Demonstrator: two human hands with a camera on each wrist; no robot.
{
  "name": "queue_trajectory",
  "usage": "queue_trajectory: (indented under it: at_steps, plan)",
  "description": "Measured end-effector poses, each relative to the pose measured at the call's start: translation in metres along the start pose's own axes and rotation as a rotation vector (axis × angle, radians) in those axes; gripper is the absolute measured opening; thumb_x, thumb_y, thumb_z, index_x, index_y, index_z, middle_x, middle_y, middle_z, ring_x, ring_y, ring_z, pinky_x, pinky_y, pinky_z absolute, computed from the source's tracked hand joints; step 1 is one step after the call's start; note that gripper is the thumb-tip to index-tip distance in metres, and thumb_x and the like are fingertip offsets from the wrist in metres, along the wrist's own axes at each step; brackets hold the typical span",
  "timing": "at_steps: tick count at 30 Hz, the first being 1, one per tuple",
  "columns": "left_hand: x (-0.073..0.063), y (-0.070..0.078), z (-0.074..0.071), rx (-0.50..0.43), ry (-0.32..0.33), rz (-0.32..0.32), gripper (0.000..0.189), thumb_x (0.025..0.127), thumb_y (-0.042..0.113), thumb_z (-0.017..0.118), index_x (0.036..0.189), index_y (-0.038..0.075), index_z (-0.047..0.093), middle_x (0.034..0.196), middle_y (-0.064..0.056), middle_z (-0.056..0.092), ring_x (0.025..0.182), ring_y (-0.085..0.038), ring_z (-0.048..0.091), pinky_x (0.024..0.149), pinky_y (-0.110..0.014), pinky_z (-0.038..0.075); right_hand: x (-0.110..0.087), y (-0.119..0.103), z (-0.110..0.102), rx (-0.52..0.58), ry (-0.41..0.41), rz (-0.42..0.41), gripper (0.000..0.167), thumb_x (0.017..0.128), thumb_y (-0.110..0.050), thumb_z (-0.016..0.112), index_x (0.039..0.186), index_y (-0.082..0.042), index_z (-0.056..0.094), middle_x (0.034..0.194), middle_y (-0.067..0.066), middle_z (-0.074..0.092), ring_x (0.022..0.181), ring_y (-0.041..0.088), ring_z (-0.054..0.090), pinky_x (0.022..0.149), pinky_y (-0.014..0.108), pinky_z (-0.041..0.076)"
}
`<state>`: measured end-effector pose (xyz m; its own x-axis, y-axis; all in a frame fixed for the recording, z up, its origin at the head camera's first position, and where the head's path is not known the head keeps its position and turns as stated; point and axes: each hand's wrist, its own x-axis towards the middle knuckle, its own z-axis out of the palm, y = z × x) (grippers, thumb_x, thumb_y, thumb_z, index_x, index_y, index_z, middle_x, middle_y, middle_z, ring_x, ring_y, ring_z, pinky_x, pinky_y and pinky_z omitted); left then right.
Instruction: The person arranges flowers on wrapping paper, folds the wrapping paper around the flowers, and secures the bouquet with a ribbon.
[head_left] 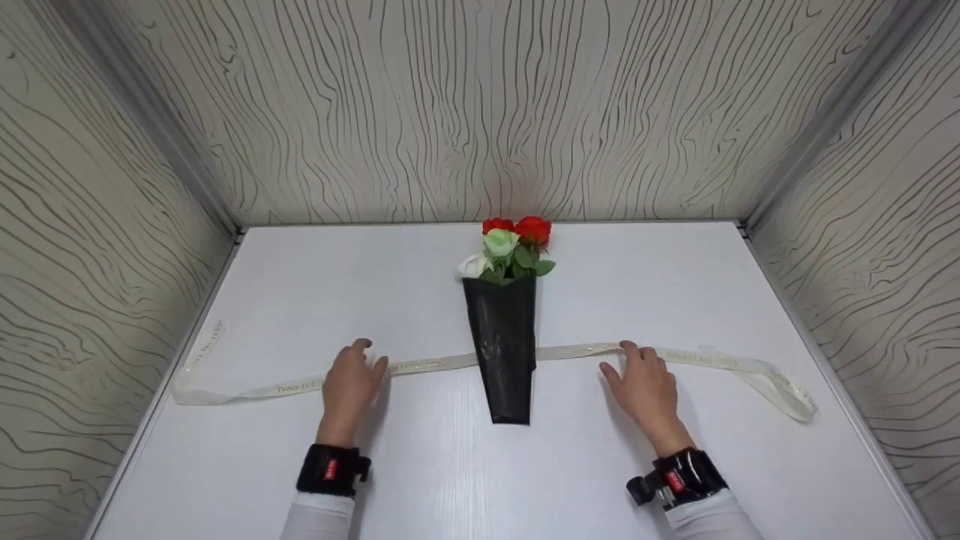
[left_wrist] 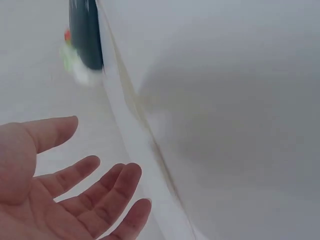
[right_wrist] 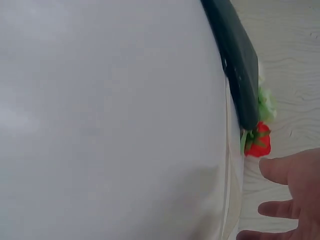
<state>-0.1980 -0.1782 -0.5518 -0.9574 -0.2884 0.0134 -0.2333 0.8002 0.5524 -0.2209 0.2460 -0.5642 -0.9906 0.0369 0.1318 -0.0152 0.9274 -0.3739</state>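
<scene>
A bouquet in a black wrapper (head_left: 504,345) lies on the white table, its red roses (head_left: 533,230), pale green rose (head_left: 500,241) and white rose (head_left: 473,266) towards the back. Beneath the wrapper passes a long cream ribbon (head_left: 431,365) with gold lettering, stretching out to both sides. To the left of the bouquet, my left hand (head_left: 352,386) is over the ribbon; the left wrist view shows its fingers (left_wrist: 107,205) spread and nothing held. My right hand (head_left: 645,386) is at the ribbon on the other side, fingers apart. Whether its fingertips touch the ribbon, I cannot tell.
Wood-grain patterned panels (head_left: 450,112) enclose the table (head_left: 420,465) at the back and on both sides. The ribbon's left end (head_left: 206,345) bends backwards near the table's left edge; its right part forms a loop (head_left: 784,394).
</scene>
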Motion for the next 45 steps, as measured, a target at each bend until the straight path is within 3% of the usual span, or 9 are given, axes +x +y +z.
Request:
queue_trajectory:
  at_steps: [9, 13, 18, 24, 28, 33, 36, 41, 45]
  plan:
    - [0.002, -0.064, -0.045, -0.005, -0.020, -0.232, 0.037, 0.085, 0.031, 0.055, 0.096, -0.004, 0.058, 0.085, -0.018, 0.061, 0.068, -0.028, 0.058, 0.049, -0.037, 0.042, 0.004, 0.057, -0.023, -0.013, -0.012, 0.135, 0.051, 0.084, -0.037, 0.056, 0.113, 0.005, 0.051, 0.101, 0.032, 0.047, 0.091, 0.048, 0.046, 0.067, 0.056, 0.037]
    - [-0.003, -0.084, -0.053, -0.008, -0.026, -0.329, 0.043, 0.086, 0.035, 0.051, 0.091, -0.007, 0.060, 0.080, -0.020, 0.061, 0.063, -0.027, 0.057, 0.046, -0.037, 0.039, 0.004, 0.079, -0.032, -0.013, -0.026, 0.189, 0.050, 0.085, -0.037, 0.055, 0.109, 0.006, 0.053, 0.097, 0.032, 0.046, 0.088, 0.049, 0.045, 0.062, 0.053, 0.038]
    - [-0.006, -0.100, -0.059, 0.004, -0.066, -0.433, 0.058, 0.086, 0.043, 0.048, 0.101, -0.013, 0.055, 0.077, -0.023, 0.059, 0.061, -0.029, 0.054, 0.048, -0.038, 0.037, 0.003, 0.104, -0.044, -0.049, -0.082, 0.273, 0.055, 0.087, -0.044, 0.049, 0.094, 0.011, 0.055, 0.085, 0.032, 0.049, 0.075, 0.048, 0.048, 0.051, 0.046, 0.037]
    - [-0.002, -0.108, -0.063, 0.020, -0.120, -0.467, 0.064, 0.085, 0.045, 0.049, 0.104, -0.015, 0.051, 0.076, -0.023, 0.056, 0.062, -0.030, 0.051, 0.049, -0.038, 0.038, 0.007, 0.128, -0.056, -0.049, -0.263, 0.458, 0.081, 0.088, -0.058, 0.029, 0.098, 0.018, 0.052, 0.085, 0.037, 0.052, 0.066, 0.043, 0.053, 0.045, 0.044, 0.038]
    - [0.002, -0.110, -0.064, 0.041, -0.138, -0.467, 0.059, 0.085, 0.043, 0.051, 0.100, -0.014, 0.053, 0.072, -0.020, 0.056, 0.060, -0.028, 0.051, 0.049, -0.038, 0.039, 0.011, 0.136, -0.059, -0.040, -0.296, 0.533, 0.085, 0.087, -0.061, 0.024, 0.102, 0.019, 0.050, 0.087, 0.037, 0.052, 0.066, 0.040, 0.053, 0.047, 0.044, 0.038]
    - [0.006, -0.109, -0.064, 0.051, -0.155, -0.456, 0.056, 0.085, 0.040, 0.051, 0.100, -0.014, 0.053, 0.075, -0.021, 0.056, 0.061, -0.028, 0.051, 0.050, -0.039, 0.040, 0.017, 0.138, -0.056, -0.046, -0.257, 0.575, 0.084, 0.086, -0.061, 0.026, 0.100, 0.018, 0.051, 0.076, 0.030, 0.051, 0.061, 0.034, 0.050, 0.048, 0.041, 0.037]
    - [0.007, -0.106, -0.063, 0.048, -0.168, -0.456, 0.050, 0.087, 0.035, 0.051, 0.101, -0.014, 0.053, 0.077, -0.022, 0.056, 0.062, -0.029, 0.051, 0.050, -0.039, 0.040, 0.020, 0.138, -0.054, -0.040, -0.226, 0.594, 0.078, 0.088, -0.057, 0.030, 0.101, 0.017, 0.050, 0.079, 0.030, 0.052, 0.064, 0.036, 0.051, 0.049, 0.041, 0.037]
    - [0.008, -0.103, -0.061, 0.023, -0.160, -0.466, 0.040, 0.087, 0.025, 0.049, 0.100, -0.013, 0.052, 0.076, -0.021, 0.055, 0.061, -0.028, 0.050, 0.049, -0.038, 0.040, 0.025, 0.134, -0.051, 0.032, -0.173, 0.584, 0.058, 0.091, -0.040, 0.039, 0.103, 0.016, 0.048, 0.094, 0.036, 0.051, 0.080, 0.046, 0.052, 0.052, 0.044, 0.039]
    - [0.006, -0.103, -0.058, 0.004, -0.106, -0.465, 0.032, 0.086, 0.019, 0.045, 0.093, -0.011, 0.054, 0.071, -0.020, 0.055, 0.058, -0.027, 0.050, 0.045, -0.038, 0.039, 0.027, 0.131, -0.047, 0.096, -0.127, 0.560, 0.043, 0.089, -0.023, 0.039, 0.099, 0.017, 0.050, 0.094, 0.037, 0.051, 0.080, 0.047, 0.052, 0.053, 0.044, 0.039]
